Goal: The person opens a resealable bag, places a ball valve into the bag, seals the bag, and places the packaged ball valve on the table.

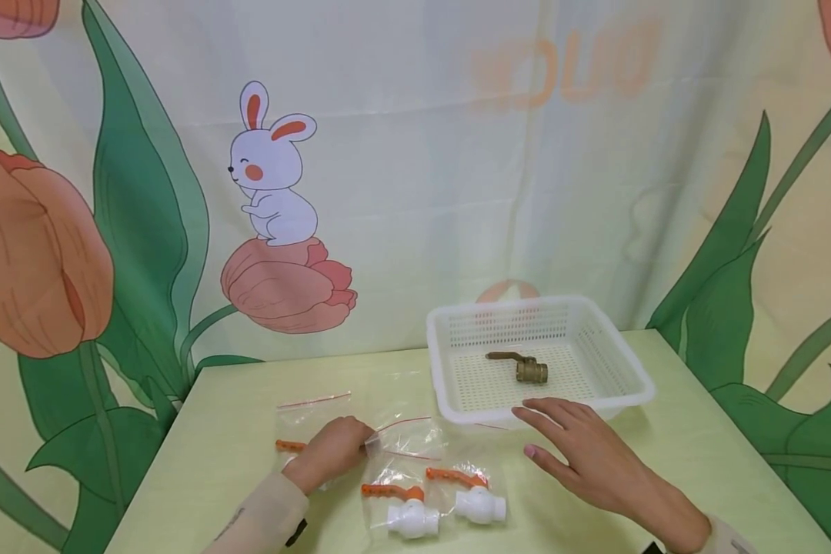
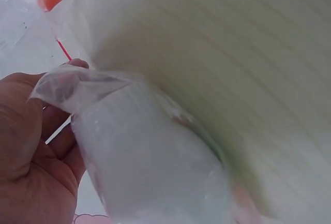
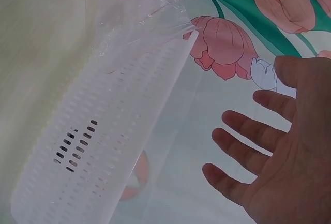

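Two white plastic ball valves with orange lever handles, the nearer one and the one beside it, lie in clear zip bags at the table's front. My left hand pinches the top corner of a clear bag; in the left wrist view the bag's white contents show close up. Under that hand lies another bag with an orange handle, mostly hidden by it. My right hand holds nothing, its fingers spread apart before the front rim of a white plastic basket. A brass ball valve rests inside the basket.
The table has a pale yellow-green cover. Behind it hangs a curtain printed with tulips and a rabbit, close to the basket's back side. More printed cloth stands at the left and right.
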`<state>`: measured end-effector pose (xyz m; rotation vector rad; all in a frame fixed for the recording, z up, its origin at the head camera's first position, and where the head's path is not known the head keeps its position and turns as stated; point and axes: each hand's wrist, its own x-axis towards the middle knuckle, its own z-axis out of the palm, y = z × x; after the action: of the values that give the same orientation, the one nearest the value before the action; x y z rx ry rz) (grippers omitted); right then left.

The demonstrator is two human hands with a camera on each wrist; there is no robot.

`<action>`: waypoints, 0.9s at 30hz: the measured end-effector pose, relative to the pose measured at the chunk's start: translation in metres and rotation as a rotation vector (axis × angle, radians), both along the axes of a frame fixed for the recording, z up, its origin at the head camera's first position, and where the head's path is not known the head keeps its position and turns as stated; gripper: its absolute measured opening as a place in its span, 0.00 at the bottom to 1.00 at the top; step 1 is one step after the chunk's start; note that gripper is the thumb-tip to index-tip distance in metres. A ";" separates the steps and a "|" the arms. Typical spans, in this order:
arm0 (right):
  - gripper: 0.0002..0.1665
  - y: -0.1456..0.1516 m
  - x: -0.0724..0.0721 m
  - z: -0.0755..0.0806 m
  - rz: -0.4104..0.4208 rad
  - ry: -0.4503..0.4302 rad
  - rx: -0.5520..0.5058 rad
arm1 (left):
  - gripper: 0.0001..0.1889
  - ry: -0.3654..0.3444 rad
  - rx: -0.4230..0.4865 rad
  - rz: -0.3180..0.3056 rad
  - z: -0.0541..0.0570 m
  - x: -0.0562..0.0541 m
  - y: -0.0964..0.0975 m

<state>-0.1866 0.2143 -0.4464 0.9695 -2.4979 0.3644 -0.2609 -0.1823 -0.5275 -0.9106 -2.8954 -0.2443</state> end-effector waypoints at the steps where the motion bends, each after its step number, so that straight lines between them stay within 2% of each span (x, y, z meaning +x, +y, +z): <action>1: 0.28 0.000 0.000 0.000 -0.001 -0.001 0.002 | 0.06 0.016 -0.001 0.002 0.000 0.000 0.000; 7: 0.29 0.000 0.001 0.003 -0.001 0.001 0.009 | 0.10 0.044 0.046 0.023 0.000 -0.003 -0.007; 12: 0.29 0.000 0.001 0.006 0.001 0.012 0.008 | 0.09 0.024 0.111 0.023 0.007 -0.005 -0.015; 15: 0.29 -0.001 0.001 0.008 0.005 0.022 0.007 | 0.07 0.035 0.142 0.040 0.014 -0.005 -0.019; 20: 0.29 -0.005 -0.002 0.015 0.032 0.053 -0.003 | 0.05 0.056 0.185 0.102 0.026 -0.006 -0.025; 24: 0.30 -0.010 -0.005 0.026 0.044 0.077 -0.024 | 0.04 0.034 0.238 0.187 0.040 -0.004 -0.030; 27: 0.32 -0.013 -0.006 0.034 0.042 0.086 -0.037 | 0.07 0.052 0.292 0.243 0.049 -0.003 -0.032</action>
<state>-0.1923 0.2009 -0.4128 1.0036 -2.3884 0.3729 -0.2644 -0.2148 -0.4781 -0.5053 -2.7841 -0.5917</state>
